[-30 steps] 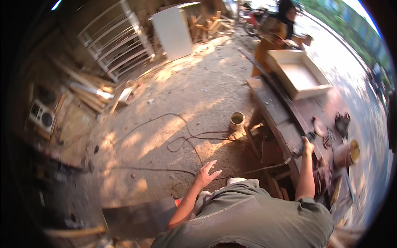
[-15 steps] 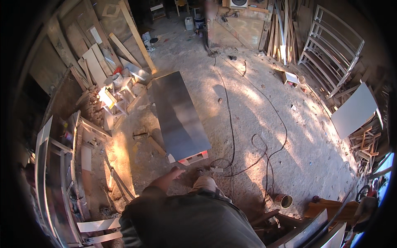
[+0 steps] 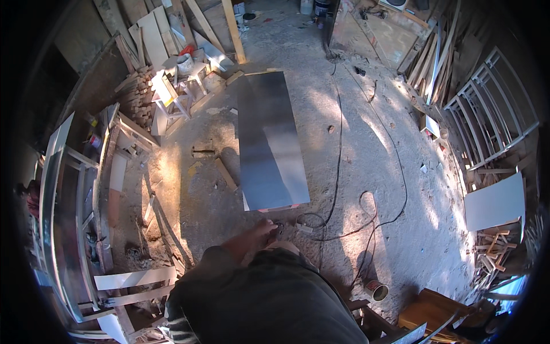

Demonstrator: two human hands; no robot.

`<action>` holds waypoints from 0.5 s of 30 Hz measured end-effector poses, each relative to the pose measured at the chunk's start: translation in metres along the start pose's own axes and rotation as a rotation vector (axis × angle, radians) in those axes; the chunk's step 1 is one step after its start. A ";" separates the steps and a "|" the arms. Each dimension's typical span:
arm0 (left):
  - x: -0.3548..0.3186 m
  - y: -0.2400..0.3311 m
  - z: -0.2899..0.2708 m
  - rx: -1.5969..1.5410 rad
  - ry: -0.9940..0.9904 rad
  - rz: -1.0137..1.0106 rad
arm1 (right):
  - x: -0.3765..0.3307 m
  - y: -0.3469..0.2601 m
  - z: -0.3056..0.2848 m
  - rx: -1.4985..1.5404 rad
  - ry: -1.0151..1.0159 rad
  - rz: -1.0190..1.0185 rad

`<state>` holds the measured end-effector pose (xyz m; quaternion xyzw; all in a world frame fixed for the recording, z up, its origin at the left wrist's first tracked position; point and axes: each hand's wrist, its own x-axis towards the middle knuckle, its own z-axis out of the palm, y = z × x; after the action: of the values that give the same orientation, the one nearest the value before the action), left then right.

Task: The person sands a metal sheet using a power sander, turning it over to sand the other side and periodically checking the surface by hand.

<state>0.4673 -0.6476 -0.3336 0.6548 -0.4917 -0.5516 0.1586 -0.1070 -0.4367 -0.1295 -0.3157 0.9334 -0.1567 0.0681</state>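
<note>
A long dark grey panel lies on the floor before me, with a pale and reddish edge showing under its near end. My left hand reaches out just short of that near end. Beside its fingertips is a small dark object; whether the fingers grip it is too small to tell. My right hand is hidden by my dark-clothed body. A hammer and a short wooden block lie left of the panel.
A black cable loops over the floor to the right. Near my right side lies an open can. Wood scraps and a small stool fill the far left; a white slatted frame leans at the right wall.
My view has tilted and turned, so the panel appears straighter and further right. My left hand has moved right, up to the small dark object near the panel's end.
</note>
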 end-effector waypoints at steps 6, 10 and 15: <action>0.011 0.008 -0.068 -0.409 0.223 -0.190 | 0.014 -0.049 0.026 -0.124 -0.152 -0.048; 0.000 -0.042 -0.103 -0.415 0.233 -0.337 | 0.035 -0.088 0.045 -0.158 -0.238 -0.084; -0.034 -0.103 -0.118 -0.469 0.307 -0.662 | 0.079 -0.135 0.071 -0.154 -0.345 -0.123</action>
<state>0.6222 -0.6111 -0.3520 0.7978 -0.0871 -0.5659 0.1888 -0.0770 -0.6042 -0.1538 -0.3986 0.8960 -0.0321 0.1932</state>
